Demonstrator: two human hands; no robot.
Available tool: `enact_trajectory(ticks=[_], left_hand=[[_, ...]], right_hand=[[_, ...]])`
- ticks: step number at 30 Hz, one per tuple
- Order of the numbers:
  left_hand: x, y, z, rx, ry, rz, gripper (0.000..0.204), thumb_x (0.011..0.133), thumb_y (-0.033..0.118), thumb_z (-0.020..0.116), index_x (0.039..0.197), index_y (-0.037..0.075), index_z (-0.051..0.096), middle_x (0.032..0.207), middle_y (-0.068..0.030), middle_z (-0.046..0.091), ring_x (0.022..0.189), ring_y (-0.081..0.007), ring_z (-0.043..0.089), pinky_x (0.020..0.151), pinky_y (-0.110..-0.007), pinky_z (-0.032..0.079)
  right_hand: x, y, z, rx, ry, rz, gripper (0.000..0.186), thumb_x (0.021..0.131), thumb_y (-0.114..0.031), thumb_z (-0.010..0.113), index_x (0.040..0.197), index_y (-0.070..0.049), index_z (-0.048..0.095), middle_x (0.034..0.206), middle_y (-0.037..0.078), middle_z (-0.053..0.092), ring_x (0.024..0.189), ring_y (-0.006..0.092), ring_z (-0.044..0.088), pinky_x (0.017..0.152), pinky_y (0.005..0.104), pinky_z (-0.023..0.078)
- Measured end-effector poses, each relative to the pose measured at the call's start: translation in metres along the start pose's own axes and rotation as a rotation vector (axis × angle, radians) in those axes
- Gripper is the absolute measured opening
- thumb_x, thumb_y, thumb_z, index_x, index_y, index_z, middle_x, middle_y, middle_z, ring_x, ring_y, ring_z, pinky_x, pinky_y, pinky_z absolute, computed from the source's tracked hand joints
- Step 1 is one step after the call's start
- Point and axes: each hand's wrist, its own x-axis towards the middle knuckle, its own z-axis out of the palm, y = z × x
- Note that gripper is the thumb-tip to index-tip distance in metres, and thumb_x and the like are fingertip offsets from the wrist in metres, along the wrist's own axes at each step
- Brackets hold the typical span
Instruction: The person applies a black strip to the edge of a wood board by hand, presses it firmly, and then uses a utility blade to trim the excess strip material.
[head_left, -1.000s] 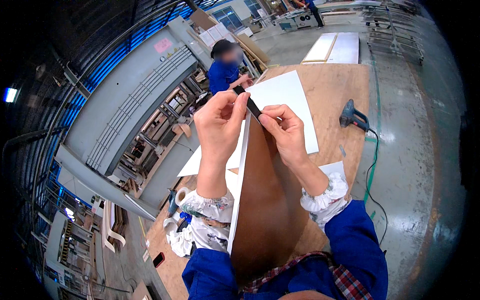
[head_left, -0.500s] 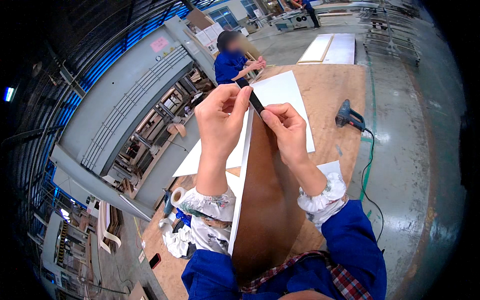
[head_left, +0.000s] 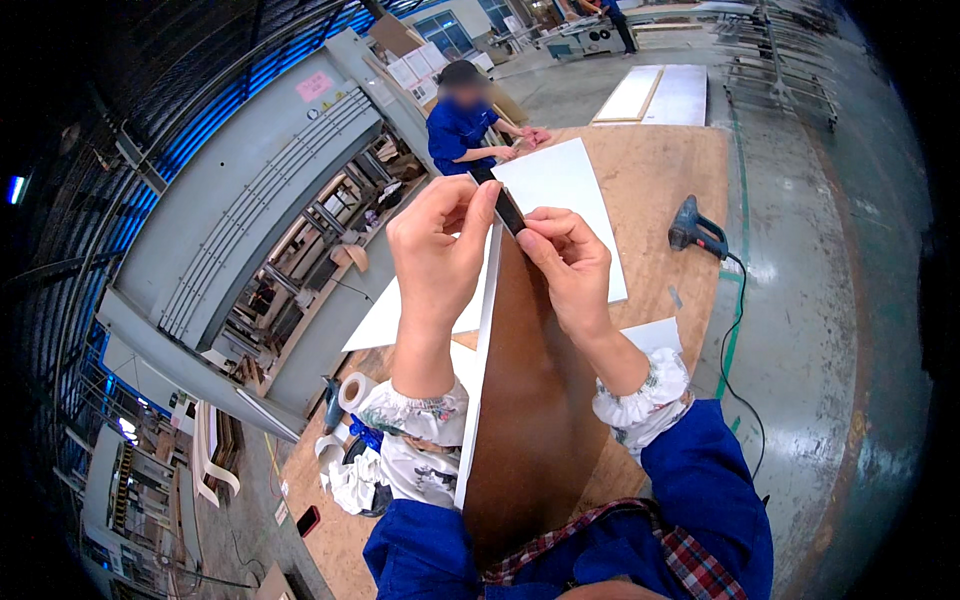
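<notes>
Between my two hands runs a short black strip [head_left: 509, 210], held at the far end of a brown panel with a white edge [head_left: 481, 370]. My left hand [head_left: 440, 245] pinches the strip's upper end between thumb and fingers. Lower down, the thumb and forefinger of my right hand [head_left: 568, 258] grip its other end. The brown panel [head_left: 525, 390] stands on edge, its near end close to my body. White sheets [head_left: 570, 190] lie on the wooden table behind my hands.
A heat gun [head_left: 697, 228] with a trailing cord lies at the table's right [head_left: 690, 170]. At left are a tape roll [head_left: 355, 391], white cloth [head_left: 357, 482] and a phone [head_left: 308, 520]. A co-worker in blue [head_left: 460, 125] stands beyond, near a large grey press [head_left: 235, 190].
The strip and my hands have shifted only slightly, and the strip's angle looks a little different. The co-worker's hands have moved lower and farther apart.
</notes>
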Motion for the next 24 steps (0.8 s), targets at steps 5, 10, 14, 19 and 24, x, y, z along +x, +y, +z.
enact_trajectory(ticks=[5,10,14,19,24], left_hand=[[-0.003,0.000,0.000,-0.054,0.006,-0.018,0.017,0.089,0.009,0.065,0.080,-0.006,0.061,0.073,-0.0012,0.059,0.066,-0.0065,0.058,0.061,-0.020,0.050],[-0.004,0.003,-0.001,-0.043,-0.005,-0.035,0.016,0.089,0.008,0.065,0.081,-0.005,0.061,0.074,-0.0010,0.059,0.066,-0.0059,0.057,0.061,-0.020,0.049],[-0.008,0.008,-0.003,0.055,0.005,-0.030,0.016,0.089,0.009,0.065,0.081,-0.005,0.062,0.074,-0.0007,0.059,0.065,-0.0051,0.057,0.060,-0.020,0.048],[-0.011,0.008,-0.002,-0.019,0.036,-0.002,0.015,0.087,0.007,0.066,0.079,-0.005,0.062,0.071,-0.0030,0.060,0.062,-0.0060,0.055,0.055,-0.019,0.045],[-0.014,0.010,-0.005,0.020,0.020,-0.006,0.015,0.086,0.006,0.067,0.079,-0.005,0.061,0.071,-0.0033,0.060,0.062,-0.0060,0.054,0.055,-0.019,0.044]], right_hand=[[-0.002,0.000,0.000,0.024,-0.002,0.036,0.008,0.086,-0.001,0.065,0.094,-0.002,0.062,0.104,0.005,0.058,0.084,0.0061,0.055,0.071,0.0188,0.045],[-0.005,-0.001,-0.001,0.013,-0.023,0.026,0.008,0.086,-0.002,0.066,0.093,-0.002,0.062,0.109,0.007,0.056,0.088,0.0065,0.055,0.074,0.0197,0.045],[-0.007,-0.002,-0.002,-0.001,-0.055,0.039,0.008,0.085,-0.001,0.066,0.093,-0.001,0.062,0.114,0.008,0.054,0.091,0.0080,0.055,0.077,0.0214,0.046],[-0.009,-0.004,-0.002,-0.031,-0.034,0.056,0.008,0.085,-0.001,0.066,0.092,0.000,0.062,0.117,0.009,0.053,0.093,0.0093,0.056,0.079,0.0224,0.047],[-0.013,-0.009,-0.002,-0.014,-0.058,0.091,0.009,0.085,-0.002,0.066,0.091,0.000,0.061,0.122,0.011,0.050,0.095,0.0100,0.057,0.080,0.0229,0.047]])
